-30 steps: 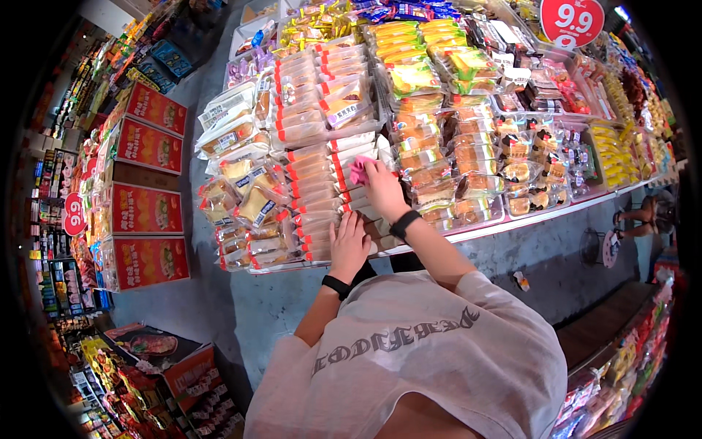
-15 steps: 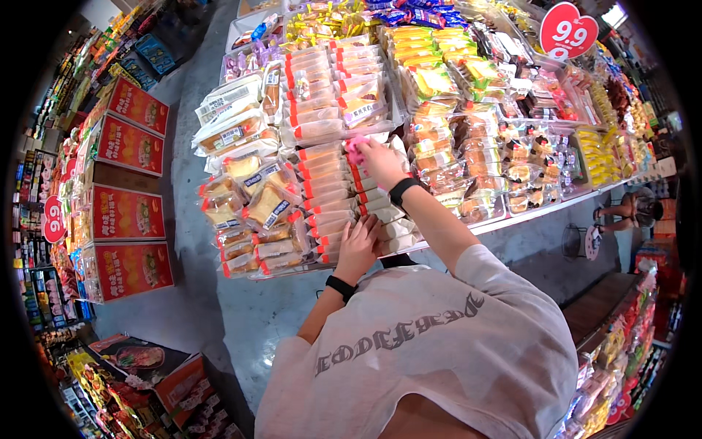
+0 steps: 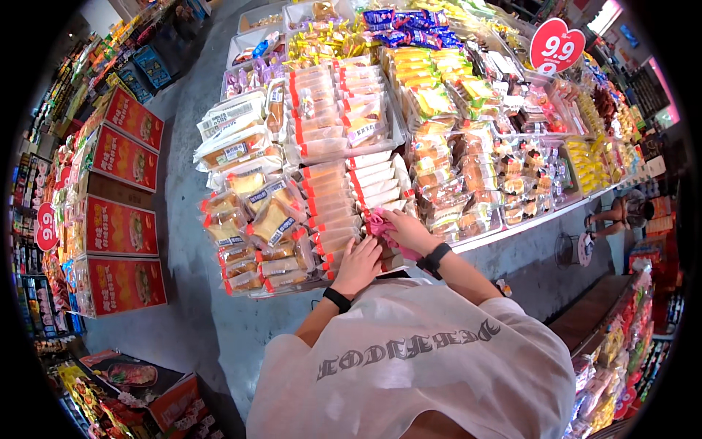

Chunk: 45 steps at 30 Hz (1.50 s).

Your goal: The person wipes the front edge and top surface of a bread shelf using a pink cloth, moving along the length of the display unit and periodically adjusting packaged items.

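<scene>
My right hand (image 3: 408, 233) is closed on a crumpled pink cloth (image 3: 382, 224), which lies against the near part of a row of white and red wrapped packages (image 3: 376, 178). My left hand (image 3: 357, 265) rests beside it, fingers stretched out over the near end of the neighbouring row of beige, red-edged packages (image 3: 328, 200). Packs of sliced bread (image 3: 273, 212) lie to the left of that row. Part of the cloth and the packages under both hands are hidden by my fingers.
Trays of wrapped snacks and cakes (image 3: 431, 157) cover the display to the right and behind. A red heart-shaped sign (image 3: 557, 45) stands at the back right. Red printed boxes (image 3: 126, 287) are stacked to the left across a grey floor aisle (image 3: 191, 241). A person (image 3: 621, 212) sits at far right.
My right hand has moved toward me with the pink cloth, from the far end of the white and red row to its near part. My left hand stays on the near packages.
</scene>
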Each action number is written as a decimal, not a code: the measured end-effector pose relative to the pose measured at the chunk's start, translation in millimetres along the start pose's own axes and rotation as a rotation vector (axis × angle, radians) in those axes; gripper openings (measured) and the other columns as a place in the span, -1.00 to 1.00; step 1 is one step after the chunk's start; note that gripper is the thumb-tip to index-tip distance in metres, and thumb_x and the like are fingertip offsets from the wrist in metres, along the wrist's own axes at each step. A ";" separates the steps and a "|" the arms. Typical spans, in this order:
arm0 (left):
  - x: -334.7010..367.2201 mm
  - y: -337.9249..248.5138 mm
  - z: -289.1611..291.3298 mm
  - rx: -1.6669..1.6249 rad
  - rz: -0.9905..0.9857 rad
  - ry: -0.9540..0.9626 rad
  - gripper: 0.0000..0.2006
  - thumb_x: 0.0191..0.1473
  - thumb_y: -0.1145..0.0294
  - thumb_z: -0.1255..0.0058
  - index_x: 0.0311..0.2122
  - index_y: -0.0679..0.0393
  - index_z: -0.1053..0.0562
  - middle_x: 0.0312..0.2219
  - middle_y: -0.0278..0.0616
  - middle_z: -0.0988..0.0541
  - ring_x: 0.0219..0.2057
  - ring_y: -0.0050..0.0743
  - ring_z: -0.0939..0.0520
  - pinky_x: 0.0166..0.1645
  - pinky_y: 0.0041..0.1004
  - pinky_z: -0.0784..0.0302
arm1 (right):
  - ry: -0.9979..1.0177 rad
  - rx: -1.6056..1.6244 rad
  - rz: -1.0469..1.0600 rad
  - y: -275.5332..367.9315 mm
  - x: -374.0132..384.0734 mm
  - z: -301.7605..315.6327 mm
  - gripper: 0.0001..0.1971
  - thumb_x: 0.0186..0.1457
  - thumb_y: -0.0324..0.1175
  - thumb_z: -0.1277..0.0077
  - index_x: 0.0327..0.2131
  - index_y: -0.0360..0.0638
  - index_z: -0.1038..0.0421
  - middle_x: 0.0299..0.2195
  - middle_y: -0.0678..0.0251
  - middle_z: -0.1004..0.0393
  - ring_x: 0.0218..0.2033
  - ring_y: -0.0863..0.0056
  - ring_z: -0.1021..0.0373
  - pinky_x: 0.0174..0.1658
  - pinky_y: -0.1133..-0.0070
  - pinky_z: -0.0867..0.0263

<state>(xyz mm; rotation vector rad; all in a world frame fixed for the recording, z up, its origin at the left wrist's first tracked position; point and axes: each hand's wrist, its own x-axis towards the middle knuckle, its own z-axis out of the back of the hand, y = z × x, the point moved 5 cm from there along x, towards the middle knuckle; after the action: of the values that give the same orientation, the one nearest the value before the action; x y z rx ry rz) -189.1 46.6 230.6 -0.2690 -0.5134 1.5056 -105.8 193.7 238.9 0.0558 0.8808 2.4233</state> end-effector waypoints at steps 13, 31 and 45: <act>-5.6 12.7 17.0 -0.093 -0.118 -0.102 -0.56 0.07 0.17 0.01 0.03 0.18 -0.41 0.01 -0.12 -0.44 0.18 -0.14 -0.31 0.25 -0.13 -0.13 | -0.494 0.038 -0.247 15.8 104.7 -4.6 -0.64 0.04 -0.43 0.02 -0.06 -0.26 -0.22 -0.18 -0.10 -0.31 -0.21 -0.13 -0.36 -0.17 0.17 -0.34; -7.5 20.1 12.3 0.027 -0.048 0.213 -0.56 0.18 0.12 0.13 0.10 0.10 -0.35 0.01 -0.07 -0.42 0.13 -0.14 -0.34 0.28 -0.16 -0.09 | -0.037 -0.259 0.295 122.9 143.7 -49.7 -0.48 -0.08 -0.52 -0.01 0.04 0.02 -0.29 -0.10 0.24 -0.34 -0.02 0.15 -0.32 -0.06 0.28 -0.35; -8.2 20.9 4.7 -0.046 -0.138 -0.025 -0.51 0.14 0.15 0.10 0.13 0.16 -0.34 0.17 -0.19 -0.33 0.23 -0.25 -0.24 0.29 -0.13 -0.06 | -0.326 -0.361 -0.086 21.9 119.4 35.9 -0.58 -0.01 -0.47 0.05 -0.01 0.05 -0.39 -0.16 0.15 -0.36 -0.23 0.14 -0.45 -0.20 0.31 -0.41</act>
<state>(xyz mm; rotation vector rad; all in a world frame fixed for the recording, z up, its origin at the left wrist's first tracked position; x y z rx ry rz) -209.5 39.2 223.4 -0.2465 -0.5758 1.3657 -209.5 262.2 263.0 0.2628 0.2912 2.3633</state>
